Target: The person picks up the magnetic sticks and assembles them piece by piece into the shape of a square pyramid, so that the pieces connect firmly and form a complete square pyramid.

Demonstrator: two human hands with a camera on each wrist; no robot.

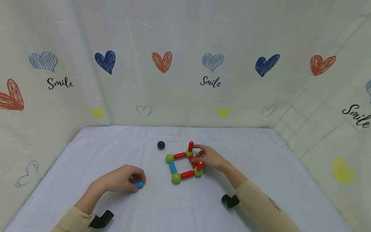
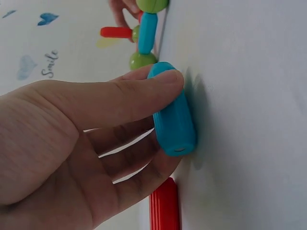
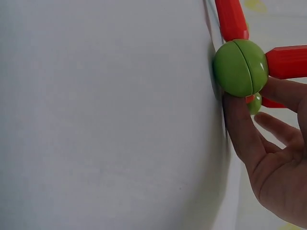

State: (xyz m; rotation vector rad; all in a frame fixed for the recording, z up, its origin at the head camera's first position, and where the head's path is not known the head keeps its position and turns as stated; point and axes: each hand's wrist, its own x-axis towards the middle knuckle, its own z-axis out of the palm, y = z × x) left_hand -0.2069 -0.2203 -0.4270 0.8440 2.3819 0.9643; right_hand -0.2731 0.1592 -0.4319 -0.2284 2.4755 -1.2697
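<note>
My left hand [image 1: 124, 178] pinches a short blue rod [image 2: 175, 122] between thumb and fingers, close over the white cloth. A red rod [image 2: 164, 206] shows beyond the fingers in the left wrist view; the hand hides it from the head view. To the right lies a square frame of green balls joined by red rods [image 1: 179, 155] and one blue rod [image 1: 172, 167]. Two red rods [image 1: 190, 146] stand upright on its right-hand balls. With thumb and fingers, my right hand [image 1: 210, 157] holds the frame's right side red rod [image 1: 192, 161], just behind the near right green ball [image 3: 240, 67].
A dark blue ball [image 1: 161, 145] sits behind the frame. White cloth [image 1: 162, 209] covers the table, and a white curtain [image 1: 185, 38] printed with hearts rises at the back and sides. Black camera mounts [image 1: 101, 219] stick out from both wrists.
</note>
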